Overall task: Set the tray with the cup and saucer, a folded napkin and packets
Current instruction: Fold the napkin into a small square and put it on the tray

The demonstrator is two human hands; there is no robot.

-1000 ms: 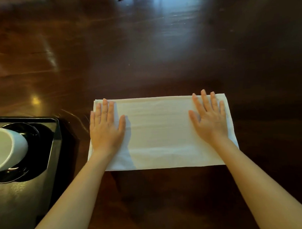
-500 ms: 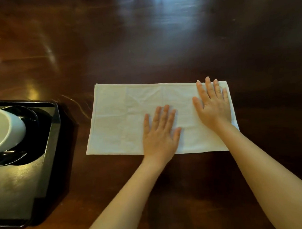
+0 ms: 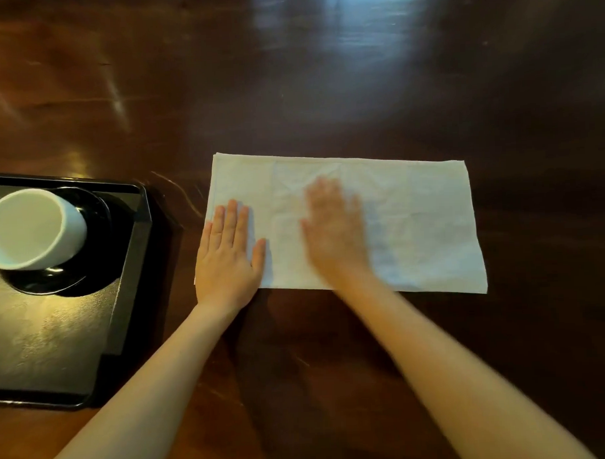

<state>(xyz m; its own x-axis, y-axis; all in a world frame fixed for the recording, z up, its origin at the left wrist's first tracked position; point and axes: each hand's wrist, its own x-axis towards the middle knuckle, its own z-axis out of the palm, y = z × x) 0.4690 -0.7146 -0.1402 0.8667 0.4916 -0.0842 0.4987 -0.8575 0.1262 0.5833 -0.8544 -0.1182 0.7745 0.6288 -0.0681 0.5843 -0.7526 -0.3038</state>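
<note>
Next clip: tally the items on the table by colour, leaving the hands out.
White: 2 (cup, napkin)
Black: 2 (tray, saucer)
Total: 4

Both hands (image 3: pixel 228 256) (image 3: pixel 335 233) flat on napkin (image 3: pixel 417 225), tray (image 3: pixel 137 255) left

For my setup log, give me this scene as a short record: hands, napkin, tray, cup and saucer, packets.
napkin: white, folded oblong, flat on the table, right of the tray
left hand: flat on the napkin's left end
right hand: blurred, fingers straight, over the napkin's middle
cup: white, on the black saucer, in the tray
packets: none in view
</note>
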